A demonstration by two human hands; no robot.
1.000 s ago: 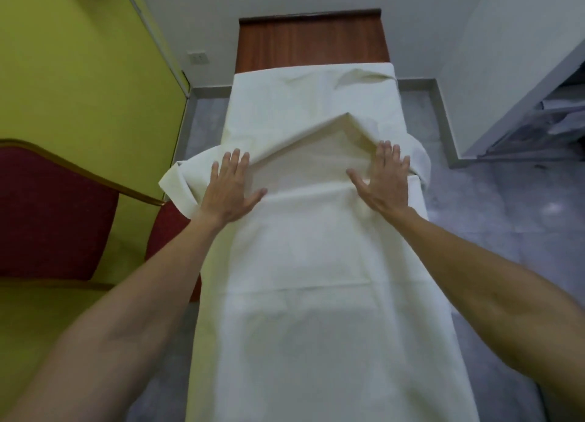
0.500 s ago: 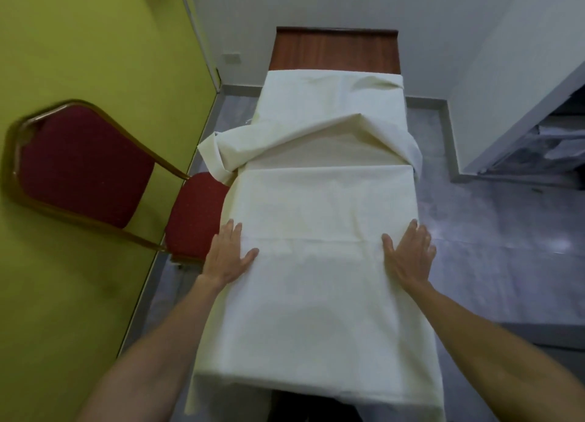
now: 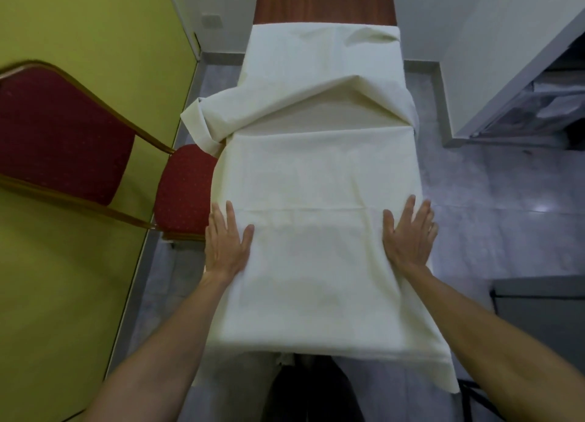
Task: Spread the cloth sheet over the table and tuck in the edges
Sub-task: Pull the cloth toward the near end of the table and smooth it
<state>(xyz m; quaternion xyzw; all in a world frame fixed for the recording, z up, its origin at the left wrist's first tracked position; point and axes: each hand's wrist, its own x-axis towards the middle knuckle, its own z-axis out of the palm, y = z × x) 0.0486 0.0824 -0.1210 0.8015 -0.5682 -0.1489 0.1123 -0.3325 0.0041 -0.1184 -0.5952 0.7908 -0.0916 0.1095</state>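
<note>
Smoothing looks like the step in hand, judging by the flat palms. Left hand (image 3: 228, 241) lies open on the cloth sheet (image 3: 316, 174) at its 9 o'clock edge, fingers straight and thumb spread. Right hand (image 3: 410, 234) lies open the same way at the 3 o'clock edge, fingers reaching just over the side. Neither grips anything.

The sheet covers most of the long desk (image 3: 323, 3), whose bare brown wood shows only at the far 12 o'clock end. Toward 6 o'clock the hem (image 3: 332, 352) hangs off the near end, lower at the 5 o'clock corner than at 7 o'clock, so the sheet probably sits a little skewed. Between the hands the cloth is flat, with one thin crease (image 3: 310, 208) crossing near the fingertips. At 12 o'clock from the hands a big raised fold (image 3: 316, 95) runs across the desk. Its loose end (image 3: 202, 127) bulges off the 10 o'clock side, above the seat of a red chair (image 3: 183, 190).

To do this well, press evenly with both palms and slide them out toward 3 and 9 o'clock together, so the cloth does not drag sideways. The fold wants lifting and drawing toward 12 o'clock, not flattening, or a pleat gets pressed in. Tucking is best left until both side overhangs look equal. The chair stands close and may snag the hanging cloth.
</note>
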